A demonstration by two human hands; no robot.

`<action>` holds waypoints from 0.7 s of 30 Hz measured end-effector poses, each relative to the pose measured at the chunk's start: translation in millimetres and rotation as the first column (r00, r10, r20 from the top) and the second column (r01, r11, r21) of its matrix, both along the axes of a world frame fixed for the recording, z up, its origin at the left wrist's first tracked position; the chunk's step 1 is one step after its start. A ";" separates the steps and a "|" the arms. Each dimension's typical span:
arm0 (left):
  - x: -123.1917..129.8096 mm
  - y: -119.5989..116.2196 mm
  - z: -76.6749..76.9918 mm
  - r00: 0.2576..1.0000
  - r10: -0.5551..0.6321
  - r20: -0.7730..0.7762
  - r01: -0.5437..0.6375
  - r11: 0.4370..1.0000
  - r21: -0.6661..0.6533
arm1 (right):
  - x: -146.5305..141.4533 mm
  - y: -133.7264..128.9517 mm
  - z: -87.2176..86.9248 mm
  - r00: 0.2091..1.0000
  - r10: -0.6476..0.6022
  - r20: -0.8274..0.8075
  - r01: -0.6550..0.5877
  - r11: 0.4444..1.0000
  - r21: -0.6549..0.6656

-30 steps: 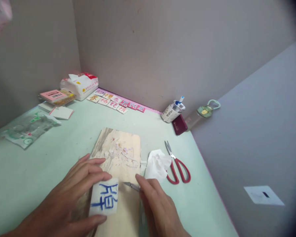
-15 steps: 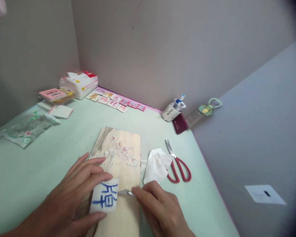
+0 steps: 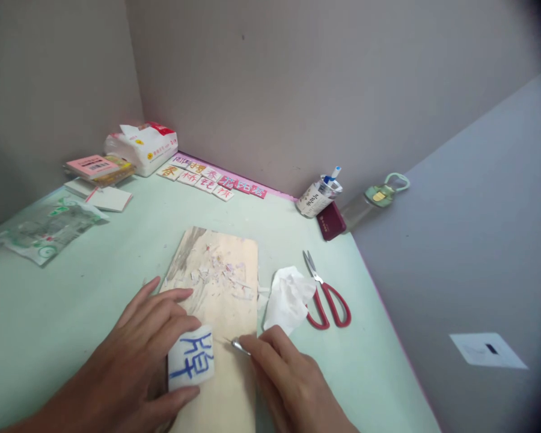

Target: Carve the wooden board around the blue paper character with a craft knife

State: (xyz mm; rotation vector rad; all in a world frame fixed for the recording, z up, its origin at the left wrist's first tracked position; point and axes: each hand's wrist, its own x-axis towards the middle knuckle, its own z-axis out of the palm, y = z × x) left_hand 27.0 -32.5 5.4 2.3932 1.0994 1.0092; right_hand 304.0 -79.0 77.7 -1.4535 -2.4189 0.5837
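My left hand (image 3: 137, 349) is closed on a small white square block (image 3: 192, 361) marked with a blue written character. Thumb and fingers grip its edges against a wooden board (image 3: 234, 385). In my right hand (image 3: 293, 379) is a craft knife (image 3: 240, 346) with a slim metal handle, held like a pen. Its thin blade points left toward the block's right edge, with a small gap between them. Shavings and coloured scraps (image 3: 219, 270) lie scattered over the board's far half.
Crumpled tissue (image 3: 288, 297) and red-handled scissors (image 3: 327, 291) lie right of the board. Further back are lettered squares (image 3: 207, 180), a pen cup (image 3: 318, 198), a dark red box (image 3: 331, 221) and a bottle (image 3: 372, 201). A tissue pack (image 3: 146, 147) and plastic bag (image 3: 51, 228) sit left.
The knife tip has come away from the block's right edge, leaving a gap. The block is tilted slightly in my left hand. The whole view has shifted a little.
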 end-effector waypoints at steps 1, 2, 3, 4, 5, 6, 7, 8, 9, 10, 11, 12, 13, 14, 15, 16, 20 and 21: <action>1.4 -0.3 0.3 1.000 0.016 0.002 -0.016 1.000 -0.004 | -0.6 -0.2 0.8 1.000 0.002 0.014 -0.002 1.000 -0.007; 2.7 -0.6 0.8 1.000 0.029 0.003 -0.029 1.000 -0.011 | -1.2 -0.6 1.6 1.000 0.009 0.025 -0.008 1.000 -0.011; 3.9 -0.8 1.3 1.000 0.030 0.002 -0.030 0.999 -0.015 | -1.5 -0.9 2.3 0.999 0.023 0.038 -0.023 1.000 -0.014; 4.8 -1.0 1.8 1.000 0.029 -0.001 -0.029 0.999 -0.018 | -1.7 -1.3 2.8 0.998 0.043 0.051 -0.042 0.999 -0.013; 5.4 -1.2 2.3 1.000 0.027 -0.004 -0.027 0.999 -0.019 | -1.7 -1.5 3.3 0.996 0.062 0.070 -0.062 0.998 -0.013; 5.8 -1.3 2.8 1.000 0.023 -0.006 -0.023 1.000 -0.019 | -1.6 -1.5 3.6 0.993 0.079 0.092 -0.078 0.997 -0.014; 6.0 -1.4 3.1 1.000 0.018 -0.007 -0.018 1.000 -0.019 | -1.4 -1.3 3.7 0.989 0.092 0.113 -0.091 0.996 -0.012; 6.1 -1.4 3.4 1.000 0.014 -0.008 -0.015 1.000 -0.020 | -1.3 -0.9 3.6 0.987 0.100 0.128 -0.101 0.995 -0.002; 6.2 -1.4 3.6 1.000 0.014 -0.011 -0.014 1.000 -0.020 | -1.2 -0.4 3.3 0.985 0.105 0.139 -0.107 0.994 0.008; 6.2 -1.4 3.7 1.000 0.014 -0.013 -0.014 1.000 -0.022 | -1.2 0.1 3.0 0.983 0.110 0.144 -0.114 0.993 0.021; 6.3 -1.4 3.8 1.000 0.016 -0.016 -0.017 1.000 -0.023 | -1.4 0.6 2.6 0.982 0.115 0.147 -0.121 0.992 0.030; 6.5 -1.4 3.9 1.000 0.018 -0.019 -0.018 1.000 -0.025 | -1.8 0.8 2.5 0.982 0.118 0.149 -0.125 0.991 0.038; 6.7 -1.4 4.1 1.000 0.018 -0.021 -0.018 0.999 -0.026 | -2.3 0.9 2.5 0.981 0.121 0.149 -0.129 0.991 0.045; 6.9 -1.4 4.2 1.000 0.016 -0.021 -0.016 1.000 -0.026 | -3.0 0.8 2.7 0.981 0.121 0.152 -0.130 0.990 0.052; 7.2 -1.4 4.3 1.000 0.013 -0.020 -0.014 1.000 -0.025 | -3.7 0.6 3.1 0.981 0.119 0.155 -0.129 0.990 0.056; 7.4 -1.5 4.4 1.000 0.012 -0.021 -0.013 1.000 -0.022 | -4.5 0.5 3.6 0.980 0.119 0.158 -0.129 0.990 0.059; 8.3 -2.3 4.7 0.999 0.023 -0.032 -0.023 1.000 -0.012 | -6.5 0.7 4.7 0.976 0.130 0.177 -0.140 0.989 0.048; 8.4 -2.5 4.6 0.999 0.025 -0.035 -0.025 1.000 -0.011 | -6.6 0.8 4.5 0.974 0.135 0.181 -0.146 0.988 0.047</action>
